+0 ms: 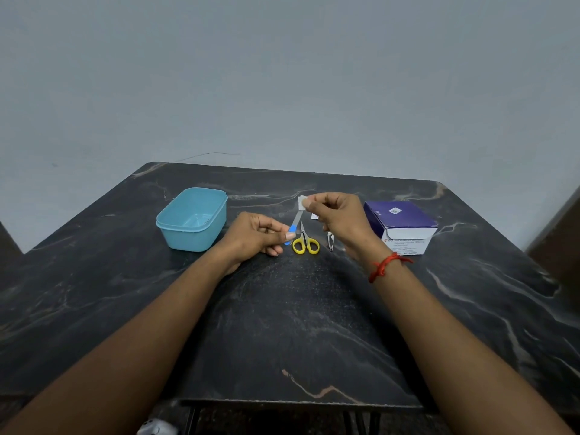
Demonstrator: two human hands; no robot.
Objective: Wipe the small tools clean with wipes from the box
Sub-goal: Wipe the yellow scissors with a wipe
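My left hand (259,234) pinches the blue handle of a slim metal nail file (296,218), which points up and away from me. My right hand (340,219) pinches a small white wipe (302,202) folded around the file's tip. Below the file, small scissors with yellow handles (305,243) lie on the dark marble table (282,324). A metal nail clipper (330,244) lies just right of the scissors, partly hidden by my right hand. The purple and white box of wipes (403,226) stands to the right.
A light blue plastic tub (192,218) with nothing visible inside stands at the left. A small white scrap (314,216) lies behind my right hand. A grey wall rises behind the table. A red thread is tied around my right wrist.
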